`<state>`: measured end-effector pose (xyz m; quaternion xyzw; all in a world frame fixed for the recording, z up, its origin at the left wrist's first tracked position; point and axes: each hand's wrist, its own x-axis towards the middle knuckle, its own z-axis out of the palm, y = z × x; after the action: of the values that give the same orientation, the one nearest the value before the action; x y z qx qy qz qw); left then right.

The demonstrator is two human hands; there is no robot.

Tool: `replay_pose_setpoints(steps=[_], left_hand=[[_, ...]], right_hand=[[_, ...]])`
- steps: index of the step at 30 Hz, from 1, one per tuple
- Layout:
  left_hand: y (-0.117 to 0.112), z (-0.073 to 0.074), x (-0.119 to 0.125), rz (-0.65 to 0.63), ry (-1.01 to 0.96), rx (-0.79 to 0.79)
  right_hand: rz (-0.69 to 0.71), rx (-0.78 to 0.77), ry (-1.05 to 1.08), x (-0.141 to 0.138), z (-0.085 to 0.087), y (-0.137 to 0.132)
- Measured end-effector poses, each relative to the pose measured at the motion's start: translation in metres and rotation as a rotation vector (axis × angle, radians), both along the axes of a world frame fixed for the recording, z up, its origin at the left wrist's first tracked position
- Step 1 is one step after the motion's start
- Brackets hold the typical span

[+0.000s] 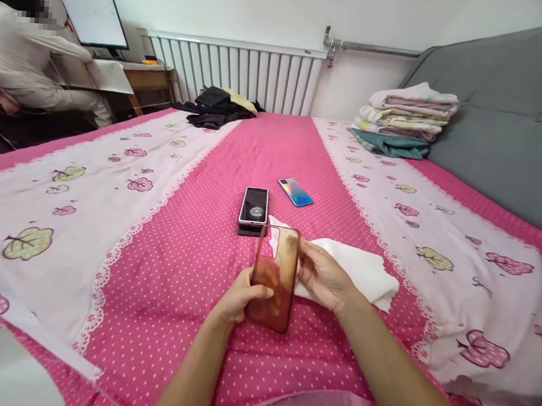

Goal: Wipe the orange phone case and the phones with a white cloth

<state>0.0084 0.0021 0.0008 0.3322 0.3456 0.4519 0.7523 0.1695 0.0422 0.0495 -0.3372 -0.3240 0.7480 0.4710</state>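
A translucent reddish-brown phone case (272,301) with a camera cutout at its top left is held upright above the bed. My left hand (240,296) grips its lower left side, thumb across the case. At the upper right edge, my right hand (322,270) holds the case with bent fingers, partly hidden behind it. A white cloth (359,269) lies on the bed behind my right hand. Just beyond the case rests a phone with a dark screen and light rim (254,205), on top of another dark flat item. Farther back lies a blue, shiny phone (296,192).
The pink bedsheet (265,141) spreads all around. Dark clothes (213,104) lie at the far left, folded fabrics (402,116) at the far right by a grey headboard (501,119). A person (27,53) sits at a desk with a monitor (96,21). A radiator (237,72) lines the wall.
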Motion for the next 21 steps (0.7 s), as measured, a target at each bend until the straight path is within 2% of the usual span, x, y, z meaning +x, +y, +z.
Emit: replay_pose_setpoints(steps=[2,5,7,10,12,15,17,19,21], left_hand=[[0.001,0.000,0.002,0.074,-0.007,0.006],[0.002,0.000,0.005,0.118,-0.010,0.008],[0.002,-0.001,0.006,0.133,-0.005,0.016],[0.002,-0.005,0.008,0.174,0.056,0.120],[0.002,-0.008,0.010,0.271,0.169,0.284],[0.001,-0.011,0.012,0.422,0.487,0.617],[0.000,-0.013,0.015,0.419,0.716,0.790],[-0.001,-0.014,0.017,0.370,0.844,0.844],[-0.002,-0.014,0.019,0.333,0.868,0.817]], right_hand=[[0.028,0.060,0.007,0.000,0.003,-0.003],[0.069,0.215,-0.050,0.001,0.005,-0.007],[0.029,0.299,-0.112,-0.001,0.004,-0.009],[-0.049,0.321,-0.164,-0.005,0.001,-0.010],[-0.098,0.315,-0.166,-0.007,-0.001,-0.009],[-0.153,0.329,-0.167,-0.010,-0.002,-0.009],[-0.162,0.350,-0.170,-0.011,-0.003,-0.010],[-0.159,0.368,-0.180,-0.014,-0.004,-0.012],[-0.146,0.365,-0.184,-0.016,-0.005,-0.013]])
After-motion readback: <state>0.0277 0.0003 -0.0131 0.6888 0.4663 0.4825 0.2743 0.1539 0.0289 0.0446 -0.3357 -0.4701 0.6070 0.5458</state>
